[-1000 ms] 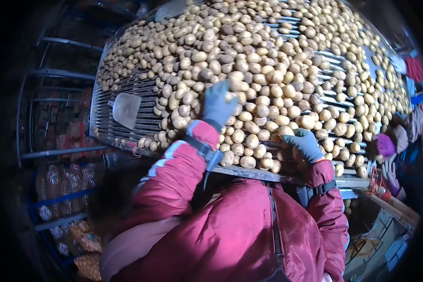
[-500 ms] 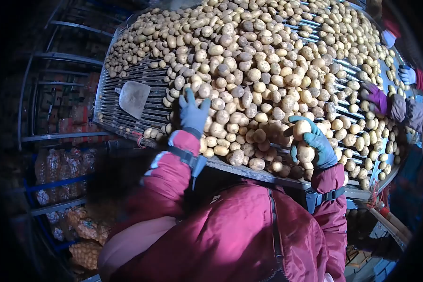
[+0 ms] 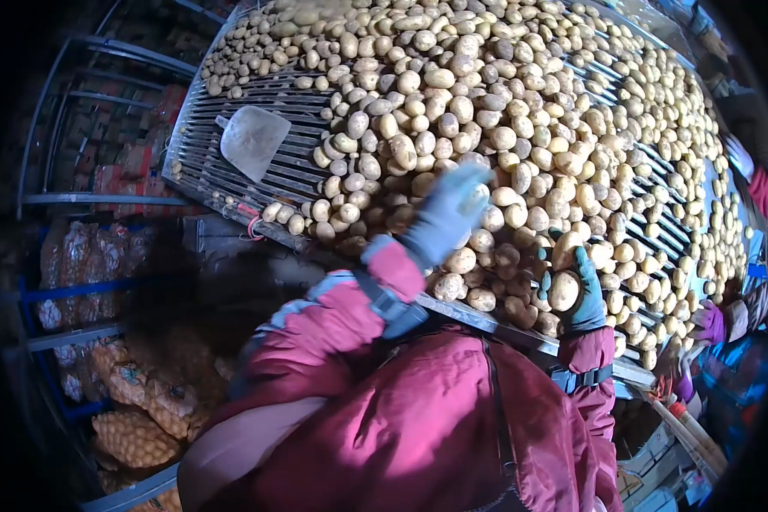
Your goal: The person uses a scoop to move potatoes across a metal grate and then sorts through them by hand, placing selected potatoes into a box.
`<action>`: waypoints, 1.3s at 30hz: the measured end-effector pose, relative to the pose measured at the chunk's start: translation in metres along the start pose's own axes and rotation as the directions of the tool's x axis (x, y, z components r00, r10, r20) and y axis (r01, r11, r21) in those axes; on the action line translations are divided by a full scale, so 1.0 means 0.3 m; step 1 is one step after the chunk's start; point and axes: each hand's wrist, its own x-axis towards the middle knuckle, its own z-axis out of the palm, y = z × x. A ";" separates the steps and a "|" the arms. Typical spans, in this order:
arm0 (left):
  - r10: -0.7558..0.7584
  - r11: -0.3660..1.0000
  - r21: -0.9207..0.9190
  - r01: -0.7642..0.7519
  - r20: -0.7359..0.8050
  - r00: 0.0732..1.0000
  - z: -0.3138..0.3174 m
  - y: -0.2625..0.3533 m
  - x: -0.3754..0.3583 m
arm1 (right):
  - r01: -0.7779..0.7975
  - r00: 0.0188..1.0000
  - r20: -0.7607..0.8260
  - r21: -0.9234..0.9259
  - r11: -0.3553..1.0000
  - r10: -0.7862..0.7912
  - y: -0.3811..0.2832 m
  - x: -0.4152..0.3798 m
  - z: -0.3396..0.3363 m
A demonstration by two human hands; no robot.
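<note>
A scoop lies on slats beside potatoes. Your right hand grasps two; your left hand is blurred, grip I cannot tell.

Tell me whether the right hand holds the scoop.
No, the right hand holds potatoes, while the scoop lies on the slats.

Left hand gloved, blurred; fingers point forward and to the right, spread unclear. Left wrist behind those fingers, left forearm slanting back and left of them. Right hand gloved, cupped, fingers curled in a hold. Right wrist just behind its fingers, right forearm running nearly straight back. Hands apart, left fingertips farther forward.
</note>
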 end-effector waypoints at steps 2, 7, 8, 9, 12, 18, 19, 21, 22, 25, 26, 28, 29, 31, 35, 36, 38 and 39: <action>0.298 0.829 0.541 -0.141 -0.214 0.930 -0.208 0.001 0.043 | 0.019 0.999 0.044 -0.030 0.999 -0.018 0.012 -0.036 -0.029; 0.220 0.427 0.904 0.029 -0.135 0.966 -0.434 -0.238 0.217 | -0.050 0.995 -0.081 0.101 0.994 0.059 0.072 -0.042 -0.028; 0.366 0.124 0.985 -0.123 0.070 0.928 -0.487 -0.443 0.283 | -0.067 0.994 -0.078 0.101 0.993 0.075 0.078 -0.029 -0.046; 0.230 0.652 0.758 -0.027 -0.163 0.959 -0.445 -0.339 0.288 | -0.064 0.997 -0.033 0.153 0.986 0.070 0.079 -0.020 -0.008; -0.143 0.956 -0.271 0.117 -0.078 0.987 -0.413 -0.237 0.234 | -0.005 1.000 -0.009 0.091 0.996 0.005 0.086 0.000 0.015; -0.323 0.693 -0.619 0.370 0.193 0.927 -0.341 -0.124 0.150 | 0.025 1.000 -0.009 0.108 0.994 -0.024 0.095 -0.012 0.003; -0.290 0.670 -0.666 0.328 0.171 0.942 -0.338 -0.107 0.166 | 0.077 0.997 -0.027 -0.030 0.997 -0.077 0.097 -0.026 0.001; -0.379 0.621 -0.690 0.372 0.152 0.913 -0.327 -0.019 0.145 | 0.091 0.995 -0.047 -0.024 0.996 -0.092 0.100 -0.051 -0.002; -0.398 0.664 -0.646 0.376 0.121 0.910 -0.322 -0.001 0.134 | 0.094 0.994 -0.053 -0.019 0.995 -0.094 0.106 -0.065 -0.009; 0.028 0.917 0.394 -0.071 0.114 0.993 -0.237 0.022 0.000 | 0.061 0.991 -0.121 0.072 0.996 -0.052 0.122 -0.098 -0.007; 0.028 0.916 0.394 -0.074 0.122 0.992 -0.240 -0.081 -0.017 | 0.068 0.991 -0.125 0.075 0.995 -0.058 0.127 -0.108 -0.010; -0.036 0.519 0.828 -0.210 0.267 0.963 -0.241 -0.302 -0.059 | 0.104 0.984 -0.151 0.041 0.994 -0.097 0.135 -0.131 -0.018; -0.036 0.519 0.827 -0.216 0.274 0.961 -0.221 -0.236 -0.093 | 0.113 0.983 -0.153 0.063 0.992 -0.102 0.145 -0.127 -0.025; 0.170 0.243 0.885 -0.398 0.365 0.915 -0.200 -0.090 -0.155 | 0.110 0.982 -0.161 0.041 0.993 -0.102 0.153 -0.148 -0.031; -0.065 0.800 0.599 -0.041 0.155 0.986 -0.210 0.040 -0.101 | 0.104 0.974 -0.207 0.068 0.992 -0.088 0.164 -0.159 -0.022; -0.177 0.898 0.426 0.110 0.121 0.977 -0.212 0.058 -0.086 | 0.107 0.971 -0.221 0.088 0.990 -0.086 0.169 -0.167 -0.014; -0.400 0.916 0.029 0.400 0.119 0.909 -0.214 0.075 -0.065 | 0.130 0.973 -0.204 0.108 0.986 -0.106 0.174 -0.172 -0.005; -0.409 0.896 -0.092 0.434 0.203 0.889 -0.212 0.069 -0.057 | 0.128 0.972 -0.213 0.138 0.982 -0.097 0.183 -0.171 -0.012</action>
